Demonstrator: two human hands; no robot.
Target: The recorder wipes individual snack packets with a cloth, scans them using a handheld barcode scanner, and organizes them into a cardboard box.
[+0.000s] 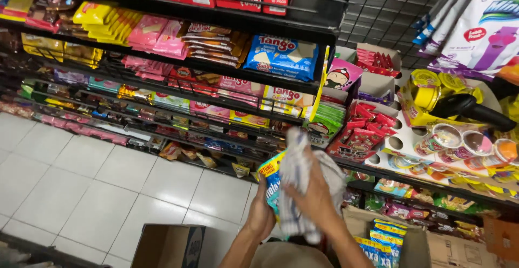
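Snack packet clamped in left hand fingers — right hand fingers gripping checked cloth against it

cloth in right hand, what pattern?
White with thin dark checked lines; the cloth shows best in the head view.

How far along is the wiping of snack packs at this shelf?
Done: the shelves already look stocked with packets. In hand: the left hand holds a blue and yellow snack pack while the right hand presses a striped cloth on it. Left: similar blue packs sit in an open carton below.
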